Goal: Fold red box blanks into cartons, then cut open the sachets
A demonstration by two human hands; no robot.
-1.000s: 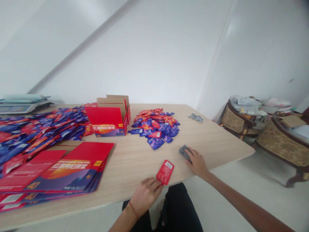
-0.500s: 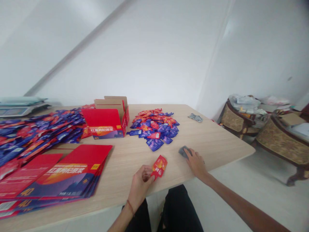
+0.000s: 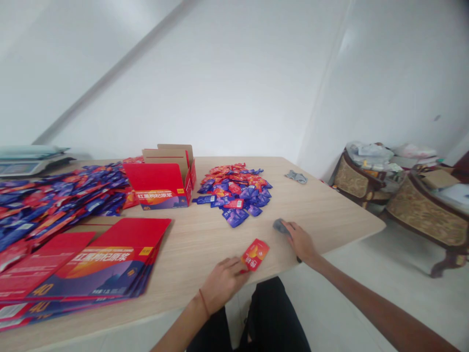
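A red and orange sachet (image 3: 255,253) is pinched at its near end by my left hand (image 3: 227,279), close to the table's front edge. My right hand (image 3: 301,243) is to the right of it, its fingers closed on a crumpled grey cloth (image 3: 280,225) at the tabletop. Beyond both hands lies a loose heap of red and purple sachets (image 3: 234,188). Left of that heap stands an open red carton (image 3: 157,183) with its flaps raised; its inside is hidden.
A stack of flat red and purple cartons (image 3: 106,259) lies at the front left of the table (image 3: 198,234). Behind it spreads a bigger sachet pile (image 3: 66,195), near a scale (image 3: 32,164). Another grey cloth (image 3: 296,176) lies far right. Patterned armchairs (image 3: 414,215) stand beyond the table's right edge.
My left hand has moved right with the red sachet, which is now tilted further to the right. My right hand and its grey cloth have shifted only slightly.
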